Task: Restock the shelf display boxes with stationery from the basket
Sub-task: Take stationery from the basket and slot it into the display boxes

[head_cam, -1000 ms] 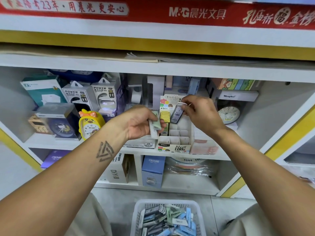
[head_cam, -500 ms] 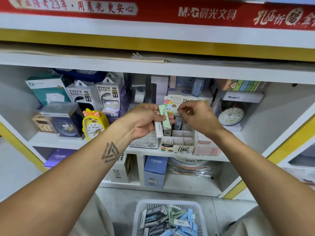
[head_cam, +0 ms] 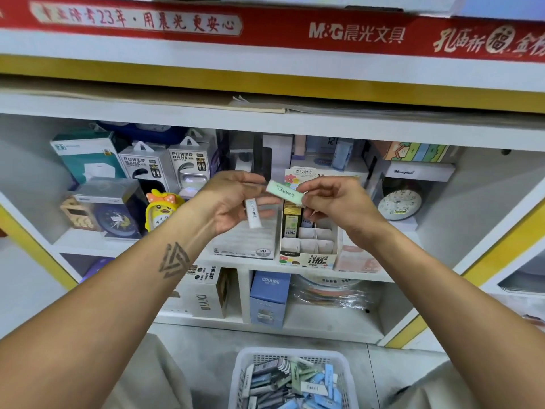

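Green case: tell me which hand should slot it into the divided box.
Right. The right hand pinches the green case directly above the divided box; the left hand holds a white case.

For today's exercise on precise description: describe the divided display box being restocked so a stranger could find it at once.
Find the white shelf under the red M&G banner. Below the person's right hand stands the display box. Unlike the plain 2B box beside it, it has open cardboard compartments, mostly empty.

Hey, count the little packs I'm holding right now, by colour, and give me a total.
green pack: 1, pinched by the right hand
white pack: 1, held in the left hand
Total: 2
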`<state>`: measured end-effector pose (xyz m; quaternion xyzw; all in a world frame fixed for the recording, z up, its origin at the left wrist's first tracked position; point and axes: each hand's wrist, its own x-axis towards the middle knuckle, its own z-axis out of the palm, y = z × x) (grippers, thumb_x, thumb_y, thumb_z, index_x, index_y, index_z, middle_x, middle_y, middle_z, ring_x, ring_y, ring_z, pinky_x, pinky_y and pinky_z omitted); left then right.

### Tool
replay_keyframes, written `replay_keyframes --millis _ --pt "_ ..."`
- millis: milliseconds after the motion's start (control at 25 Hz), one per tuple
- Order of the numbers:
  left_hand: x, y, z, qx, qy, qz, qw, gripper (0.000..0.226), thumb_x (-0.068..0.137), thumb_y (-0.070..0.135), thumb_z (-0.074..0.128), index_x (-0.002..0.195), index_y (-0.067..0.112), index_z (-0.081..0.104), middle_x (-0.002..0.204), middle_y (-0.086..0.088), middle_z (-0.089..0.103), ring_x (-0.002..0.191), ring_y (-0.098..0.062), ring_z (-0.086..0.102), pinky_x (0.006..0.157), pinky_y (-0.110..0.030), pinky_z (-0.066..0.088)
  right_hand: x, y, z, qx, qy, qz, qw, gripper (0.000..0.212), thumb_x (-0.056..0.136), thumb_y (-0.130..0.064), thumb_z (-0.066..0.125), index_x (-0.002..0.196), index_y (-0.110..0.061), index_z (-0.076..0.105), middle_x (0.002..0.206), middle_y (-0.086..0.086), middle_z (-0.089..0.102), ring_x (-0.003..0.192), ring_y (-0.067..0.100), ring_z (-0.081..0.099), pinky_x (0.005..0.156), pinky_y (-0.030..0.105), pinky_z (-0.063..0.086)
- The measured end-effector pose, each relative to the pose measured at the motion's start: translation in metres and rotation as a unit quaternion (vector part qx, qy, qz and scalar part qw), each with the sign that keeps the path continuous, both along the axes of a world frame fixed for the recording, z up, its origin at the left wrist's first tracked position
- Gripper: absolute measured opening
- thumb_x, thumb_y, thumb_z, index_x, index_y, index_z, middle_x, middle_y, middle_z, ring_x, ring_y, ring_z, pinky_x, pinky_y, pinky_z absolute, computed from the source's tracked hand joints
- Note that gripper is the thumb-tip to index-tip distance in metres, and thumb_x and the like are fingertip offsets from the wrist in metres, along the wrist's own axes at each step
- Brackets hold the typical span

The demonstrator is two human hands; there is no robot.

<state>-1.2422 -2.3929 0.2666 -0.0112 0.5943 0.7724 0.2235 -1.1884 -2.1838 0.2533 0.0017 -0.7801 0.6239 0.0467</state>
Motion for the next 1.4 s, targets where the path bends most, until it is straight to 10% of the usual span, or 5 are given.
replay_keyframes --millis 280,520,880,1400 --pt "-0.004 -0.05 0.003 -0.157 -0.017 0.078 0.984 0.01 0.093 0.006 0.044 0.093 0.004 0.054 0.067 -0.018 0.059 0.051 -0.019 0.035 0.053 -0.028 0.027 -0.019 -0.056 -0.018 0.054 0.052 0.027 0.997 0.013 0.095 0.001 0.063 0.101 -0.008 0.069 0.086 0.008 0.066 0.067 0.024 0.074 0.068 0.034 0.062" --pt "-0.003 -0.079 0.004 -0.119 -0.03 0.041 0.992 0.02 0.092 0.005 0.038 0.097 0.002 0.057 0.071 -0.019 0.062 0.055 -0.019 0.041 0.053 -0.027 0.035 -0.03 -0.096 -0.048 0.262 0.171 0.085 0.946 0.017 0.094 -0.006 0.065 0.101 -0.021 0.063 0.084 -0.003 0.065 0.07 0.013 0.07 0.072 0.042 0.061" --pt "-0.01 -0.103 -0.014 -0.11 0.04 0.066 0.991 0.012 0.095 -0.005 0.056 0.104 0.0 0.062 0.091 -0.02 0.073 0.074 -0.028 0.072 0.067 -0.036 0.062 -0.043 -0.113 -0.073 0.319 0.168 0.111 0.926 0.014 0.097 -0.021 0.059 0.101 -0.033 0.053 0.083 -0.011 0.065 0.077 0.004 0.066 0.071 0.038 0.058" --pt "-0.006 -0.097 -0.009 -0.054 0.031 0.108 0.992 0.033 0.092 -0.021 0.035 0.109 -0.002 0.054 0.108 -0.031 0.067 0.091 -0.039 0.07 0.069 -0.036 0.059 -0.042 -0.123 -0.068 0.429 0.18 0.153 0.872 0.022 0.097 -0.005 0.056 0.112 -0.007 0.072 0.103 0.011 0.07 0.095 0.029 0.064 0.086 0.04 0.05"
